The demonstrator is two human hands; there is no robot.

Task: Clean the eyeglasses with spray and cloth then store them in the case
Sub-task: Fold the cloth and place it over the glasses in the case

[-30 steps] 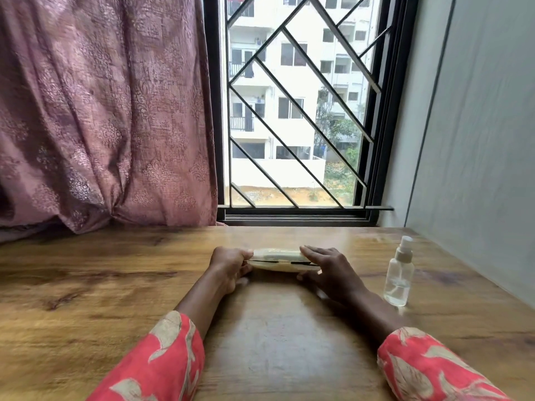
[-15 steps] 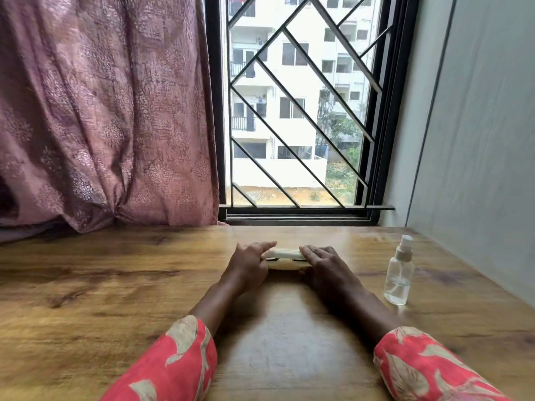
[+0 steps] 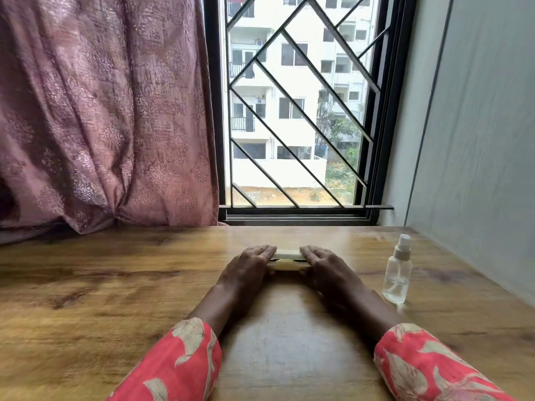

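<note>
The pale case [image 3: 287, 260] lies flat on the bench [image 3: 115, 285], the 2 hands pressing on its ends: left hand [image 3: 251, 263] and right hand [image 3: 324, 264], fingers laid over the lid, likely to steady or open it. A dark seam shows. The spray bottle [image 3: 398, 273] stands right of the case, within reach. Eyeglasses and cloth aren't visible.

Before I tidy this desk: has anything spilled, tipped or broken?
Nothing stands out. The clear spray bottle stands upright and capped on the dry wooden table; both hands rest on the cream glasses case.
</note>
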